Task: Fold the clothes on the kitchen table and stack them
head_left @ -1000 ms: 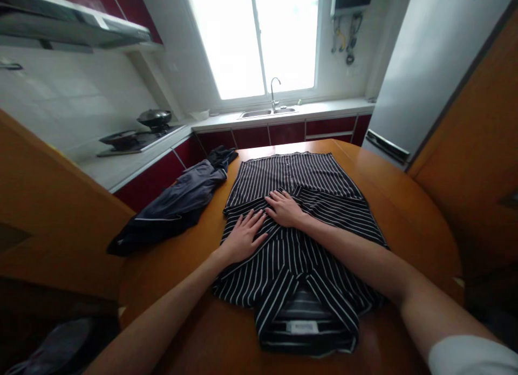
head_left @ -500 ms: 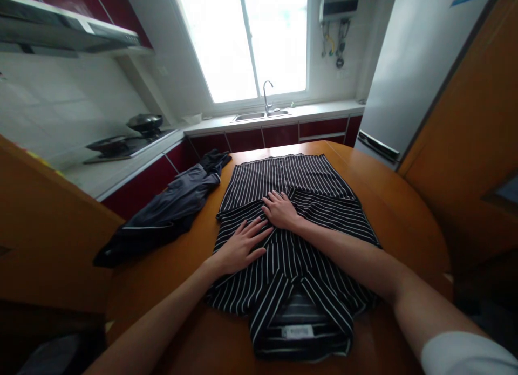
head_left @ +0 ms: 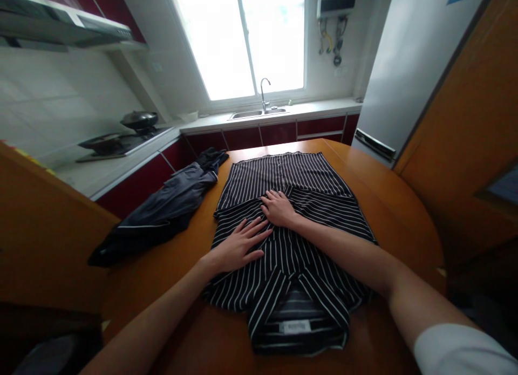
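Note:
A black shirt with white stripes (head_left: pixel 283 256) lies spread on the round wooden table (head_left: pixel 404 218), its collar towards me and its hem at the far side. Both sleeves are folded inward across the body. My left hand (head_left: pixel 239 246) rests flat on the left part of the shirt, fingers spread. Just beyond it, my right hand (head_left: pixel 279 209) presses flat near the middle, where the sleeves meet. Neither hand grips the cloth. Inside the collar a white label (head_left: pixel 295 326) shows.
A heap of dark blue and black clothing (head_left: pixel 162 208) lies along the table's left edge. Behind stand a counter with a sink (head_left: pixel 259 114), a stove with a pan (head_left: pixel 140 120) at the left, and a fridge (head_left: pixel 404 67) at the right.
The whole view has shifted slightly, so everything sits a little further left. Both hands stay in the same place on the shirt.

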`<state>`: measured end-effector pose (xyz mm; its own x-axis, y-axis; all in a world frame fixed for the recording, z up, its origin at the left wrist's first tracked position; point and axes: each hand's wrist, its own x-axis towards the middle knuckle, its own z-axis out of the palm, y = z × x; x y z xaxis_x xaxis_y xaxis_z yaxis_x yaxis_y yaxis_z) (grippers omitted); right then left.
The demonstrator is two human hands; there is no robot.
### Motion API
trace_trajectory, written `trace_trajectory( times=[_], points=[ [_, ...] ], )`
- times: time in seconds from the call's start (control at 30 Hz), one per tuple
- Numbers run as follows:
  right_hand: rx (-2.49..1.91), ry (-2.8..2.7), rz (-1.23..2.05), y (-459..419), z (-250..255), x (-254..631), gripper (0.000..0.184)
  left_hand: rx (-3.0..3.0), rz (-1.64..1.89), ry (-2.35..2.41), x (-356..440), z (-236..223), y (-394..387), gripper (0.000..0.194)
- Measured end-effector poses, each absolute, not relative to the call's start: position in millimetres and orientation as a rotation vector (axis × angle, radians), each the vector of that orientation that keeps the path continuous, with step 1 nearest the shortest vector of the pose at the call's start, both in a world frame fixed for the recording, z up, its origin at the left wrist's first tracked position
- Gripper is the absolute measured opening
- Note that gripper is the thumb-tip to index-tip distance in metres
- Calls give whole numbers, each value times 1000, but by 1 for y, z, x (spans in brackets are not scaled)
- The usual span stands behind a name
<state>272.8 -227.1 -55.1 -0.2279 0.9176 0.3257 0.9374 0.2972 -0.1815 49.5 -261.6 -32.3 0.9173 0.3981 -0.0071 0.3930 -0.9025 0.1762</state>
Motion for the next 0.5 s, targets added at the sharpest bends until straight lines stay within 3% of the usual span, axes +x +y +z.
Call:
trace_trajectory(
  times=[0.1, 0.3, 0.5],
  points=[
    [-1678, -2201, -64, -227, -55, 273, 47, 2881, 104, 564, 49, -30, -263, 64],
    [-1665, -2188, -54, -224, -60, 274, 51, 2805, 229, 533, 51, -28, -262, 48],
    [-1674, -2201, -64, -227, -59, 273, 47, 2777, 140, 490, 52, -28, -265, 53]
  ],
)
